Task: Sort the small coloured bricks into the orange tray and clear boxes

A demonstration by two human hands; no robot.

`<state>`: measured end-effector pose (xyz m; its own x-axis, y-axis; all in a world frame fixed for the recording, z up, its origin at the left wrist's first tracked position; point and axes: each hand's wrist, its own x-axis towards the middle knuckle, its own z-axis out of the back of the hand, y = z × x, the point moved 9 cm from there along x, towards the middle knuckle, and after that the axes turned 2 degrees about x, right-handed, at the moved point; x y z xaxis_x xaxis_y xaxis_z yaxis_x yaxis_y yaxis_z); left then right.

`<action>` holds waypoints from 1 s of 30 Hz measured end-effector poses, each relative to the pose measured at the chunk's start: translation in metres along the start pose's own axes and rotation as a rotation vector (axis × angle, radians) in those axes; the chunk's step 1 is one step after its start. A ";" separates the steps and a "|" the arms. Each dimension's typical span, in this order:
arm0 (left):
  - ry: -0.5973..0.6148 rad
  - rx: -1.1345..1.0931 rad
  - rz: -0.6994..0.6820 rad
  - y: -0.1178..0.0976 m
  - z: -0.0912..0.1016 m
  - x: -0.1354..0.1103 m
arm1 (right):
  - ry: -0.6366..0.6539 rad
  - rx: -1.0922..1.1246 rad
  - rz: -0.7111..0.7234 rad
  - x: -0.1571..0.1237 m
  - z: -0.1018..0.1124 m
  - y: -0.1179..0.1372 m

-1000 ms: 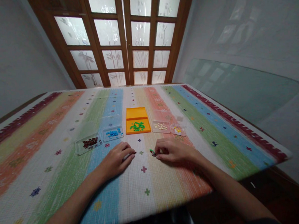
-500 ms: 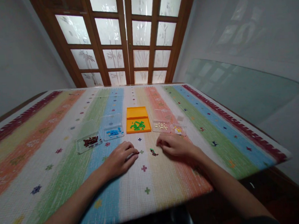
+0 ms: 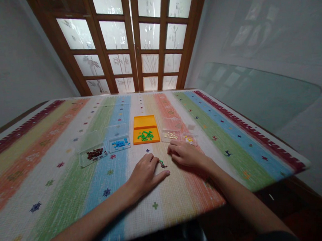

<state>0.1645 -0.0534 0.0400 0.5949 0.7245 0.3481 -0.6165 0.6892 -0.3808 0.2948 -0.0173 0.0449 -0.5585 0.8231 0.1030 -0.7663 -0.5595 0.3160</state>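
On the tablecloth lies a small cluster of green and dark brown toy bricks (image 3: 162, 165). My left hand (image 3: 145, 173) reaches it from the left, thumb and fingers spread apart on either side of it. Whether a fingertip touches the cluster I cannot tell. To the right, my right hand (image 3: 186, 155) rests on the cloth with its fingers curled in; anything inside them is hidden. Beyond the hands, an open orange box (image 3: 146, 141) holds green bricks (image 3: 146, 135).
Clear boxes stand in a row: one (image 3: 82, 162) with dark brown pieces, one (image 3: 118, 149) with blue ones, another (image 3: 166, 139) with cream ones. A small clear box (image 3: 195, 143) with yellow pieces sits behind my right hand. The striped tablecloth (image 3: 72, 201) covers the table.
My left hand has moved right to the brick cluster, and its pinched fingers have spread. The small dark piece at its fingertips no longer shows there. My right hand keeps its place.
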 end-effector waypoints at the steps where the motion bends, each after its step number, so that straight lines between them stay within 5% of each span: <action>1: 0.000 0.001 0.010 -0.001 -0.002 0.002 | 0.005 -0.006 -0.001 0.000 0.000 0.000; 30: 0.024 -0.042 -0.080 0.002 -0.004 0.012 | -0.009 -0.060 0.004 -0.001 -0.004 0.000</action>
<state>0.1722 -0.0435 0.0401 0.6541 0.6662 0.3583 -0.5447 0.7435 -0.3880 0.2943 -0.0187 0.0408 -0.5591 0.8213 0.1130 -0.7815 -0.5676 0.2589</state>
